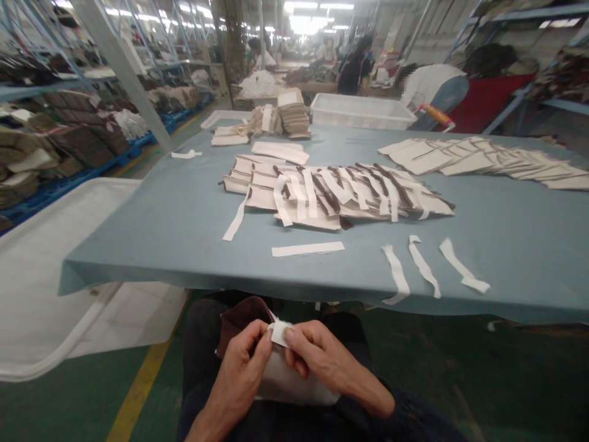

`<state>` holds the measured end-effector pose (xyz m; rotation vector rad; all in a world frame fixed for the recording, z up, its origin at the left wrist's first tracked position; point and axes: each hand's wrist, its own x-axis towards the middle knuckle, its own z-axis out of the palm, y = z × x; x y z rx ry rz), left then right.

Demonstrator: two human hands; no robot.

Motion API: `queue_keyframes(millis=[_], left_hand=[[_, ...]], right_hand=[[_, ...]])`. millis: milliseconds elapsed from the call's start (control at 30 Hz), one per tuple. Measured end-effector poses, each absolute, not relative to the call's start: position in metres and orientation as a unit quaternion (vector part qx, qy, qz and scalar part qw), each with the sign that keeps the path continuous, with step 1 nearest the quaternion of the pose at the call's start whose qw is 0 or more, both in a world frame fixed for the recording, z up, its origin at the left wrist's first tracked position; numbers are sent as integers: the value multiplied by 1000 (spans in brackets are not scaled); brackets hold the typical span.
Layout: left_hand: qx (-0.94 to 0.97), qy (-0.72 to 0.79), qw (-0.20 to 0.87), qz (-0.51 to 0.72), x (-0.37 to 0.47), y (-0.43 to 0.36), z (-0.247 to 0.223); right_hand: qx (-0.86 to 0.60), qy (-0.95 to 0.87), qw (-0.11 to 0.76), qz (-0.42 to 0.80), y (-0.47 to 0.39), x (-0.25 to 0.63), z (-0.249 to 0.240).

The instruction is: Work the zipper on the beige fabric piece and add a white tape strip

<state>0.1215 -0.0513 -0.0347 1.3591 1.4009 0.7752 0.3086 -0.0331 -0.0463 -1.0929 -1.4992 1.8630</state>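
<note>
Over my lap, my left hand (243, 362) and my right hand (319, 356) meet at a short white fabric strip (280, 333). Each pinches it between thumb and fingers, the left at its left end and the right at its right end. Beneath them a cream cloth piece (289, 383) lies across my lap, partly covered by the hands. A dark brown cloth part (242, 319) sticks up behind my left hand; whether it is joined to the cream piece I cannot tell.
A table with a blue-green cloth (175, 245) stands before me. It bears overlapping cream pieces (317, 202), a loose white strip (308, 248), more cream pieces (488, 159) at right and a white plastic bin (363, 112) behind. A white cart (69, 245) is at left. A person (432, 86) bends at the far right.
</note>
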Motion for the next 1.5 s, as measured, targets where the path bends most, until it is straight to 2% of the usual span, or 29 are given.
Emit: queue_keyframes(millis=[133,267,400,567,667,733,933,1100,1233,1367,1500], left_hand=[[540,579,519,321,121,-53,-34],[510,592,535,320,117,-53,-34],[503,592,540,326,116,-53,-35],[488,584,558,331,120,-54,-33],[477,575,574,335,121,-55,-32],[466,570,583,342,119,-56,-33],[417,551,619,372,111,-61,-42],[421,550,614,378,108,-62,-43],[460,554,588,370,110,-61,-39],[491,560,562,360,114,-60,-35],[514,569,540,347,116,-61,-33]], right_hand=[[-437,-574,246,647,-34,307,-39],[-518,-644,250,505,-33,305,-32],[-548,-658,298,421,-34,303,-40],[-459,-757,404,231,-35,298,-45],[-391,-811,423,108,-33,293,-42],[-365,-828,418,79,-31,290,-40],[-331,-857,382,98,-31,294,-38],[-309,-835,383,246,-34,299,-31],[-390,-756,401,339,-35,294,-34],[-509,-697,332,380,-34,290,-35],[-517,-694,258,430,-31,293,-26]])
